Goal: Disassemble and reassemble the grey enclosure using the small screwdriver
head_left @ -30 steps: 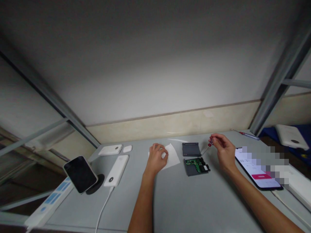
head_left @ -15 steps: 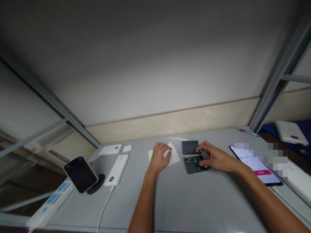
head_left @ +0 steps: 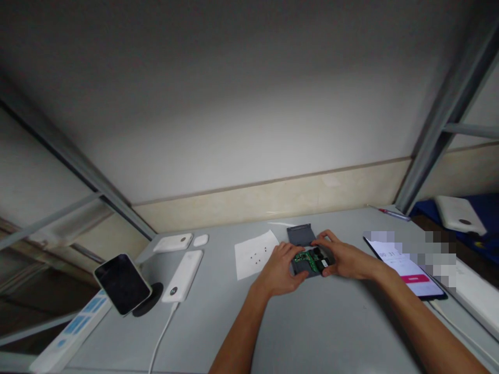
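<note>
The left hand (head_left: 278, 269) and right hand (head_left: 343, 257) grip the circuit board (head_left: 312, 259) by opposite sides, fingers part-curled, presumably to steady it, toward the table's (head_left: 312, 327) far edge; paper (head_left: 245, 265) gathers dark specks (head_left: 256, 254), possibly screws.

This looks like a corner of a home or dormitory used as a small repair bench, though which of these cannot be told for sure. A grey table (head_left: 312, 332) stands against a plain pale wall (head_left: 249, 119) with a cream band (head_left: 234, 192) low down, between grey metal posts like a bed frame or rack. Repair work shows in the exposed circuit board (head_left: 310, 258), the screwdriver (head_left: 395, 213) and the paper (head_left: 244, 254) dotted with dark specks. Everyday living shows in the power strip (head_left: 74, 328), white power bank (head_left: 185, 272) and phone (head_left: 415, 279).
</note>
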Motion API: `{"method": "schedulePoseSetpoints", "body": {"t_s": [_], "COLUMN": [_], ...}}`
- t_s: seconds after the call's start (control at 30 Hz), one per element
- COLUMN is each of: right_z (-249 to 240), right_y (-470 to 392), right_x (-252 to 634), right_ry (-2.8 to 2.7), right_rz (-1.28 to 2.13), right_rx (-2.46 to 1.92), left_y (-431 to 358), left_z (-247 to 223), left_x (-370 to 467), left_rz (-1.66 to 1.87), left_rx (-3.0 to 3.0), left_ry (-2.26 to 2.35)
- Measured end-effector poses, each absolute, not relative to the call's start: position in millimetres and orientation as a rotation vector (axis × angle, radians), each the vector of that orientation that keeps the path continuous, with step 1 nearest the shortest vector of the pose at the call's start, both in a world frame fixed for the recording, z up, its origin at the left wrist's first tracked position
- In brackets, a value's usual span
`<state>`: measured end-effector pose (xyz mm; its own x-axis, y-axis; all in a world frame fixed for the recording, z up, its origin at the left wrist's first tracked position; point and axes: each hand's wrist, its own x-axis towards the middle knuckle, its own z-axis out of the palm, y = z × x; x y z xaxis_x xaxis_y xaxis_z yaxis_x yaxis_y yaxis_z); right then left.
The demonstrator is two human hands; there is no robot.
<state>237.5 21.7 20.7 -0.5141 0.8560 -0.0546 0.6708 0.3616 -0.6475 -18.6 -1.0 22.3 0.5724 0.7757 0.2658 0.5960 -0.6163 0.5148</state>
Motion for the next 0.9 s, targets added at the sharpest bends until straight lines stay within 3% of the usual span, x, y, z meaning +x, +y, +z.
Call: {"method": "schedulePoseSetpoints", "body": {"t_s": [0.63, 0.9], "right_z": [24, 22], "right_y": [35, 39], "right_x": [272, 285], "right_ry": [-2.026, -1.978], "right_rz": [1.25, 1.079], "right_rx": [-1.296, -1.353], "left_y": [-2, -3], "left_z": [19, 23], "left_x": [-22, -23], "left_rz": [0.686, 0.693], "left_rx": [2.393, 2.42], "left_ry": [1.152, 1.114]}}
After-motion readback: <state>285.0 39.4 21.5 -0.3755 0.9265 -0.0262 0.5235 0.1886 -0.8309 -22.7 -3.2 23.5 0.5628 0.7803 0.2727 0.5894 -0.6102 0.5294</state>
